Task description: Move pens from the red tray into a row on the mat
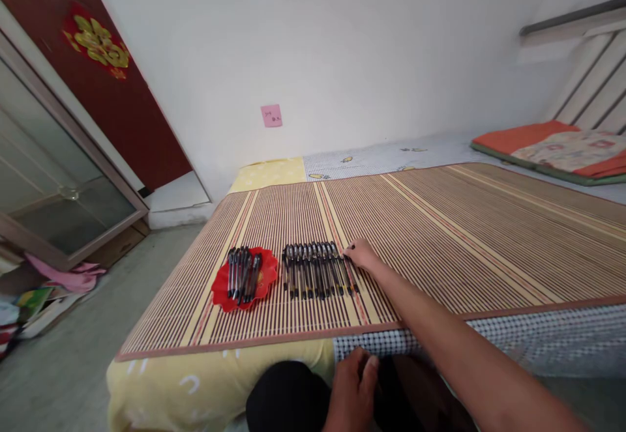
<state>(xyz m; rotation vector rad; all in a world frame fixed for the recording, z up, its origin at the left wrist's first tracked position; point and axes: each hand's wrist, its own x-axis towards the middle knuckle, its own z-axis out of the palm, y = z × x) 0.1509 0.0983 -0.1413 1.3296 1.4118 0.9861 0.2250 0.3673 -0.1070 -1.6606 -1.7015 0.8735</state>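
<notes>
My right hand reaches over the bamboo mat and pinches the top end of a black pen. That pen lies at the right end of a row of several black-capped pens, placed side by side with their tips toward me. Low in front of me, my left hand rests by my lap near the mat's front edge, loosely curled, thumb apart from the fingers and nothing visible in it. Left of the row, a red scalloped plate holds several more black pens.
The mat covers a bed with a yellow cloth and a checkered cloth. A folded orange quilt lies at the far right. Behind stands a white wall with a pink note. A glass-paned door is at the left.
</notes>
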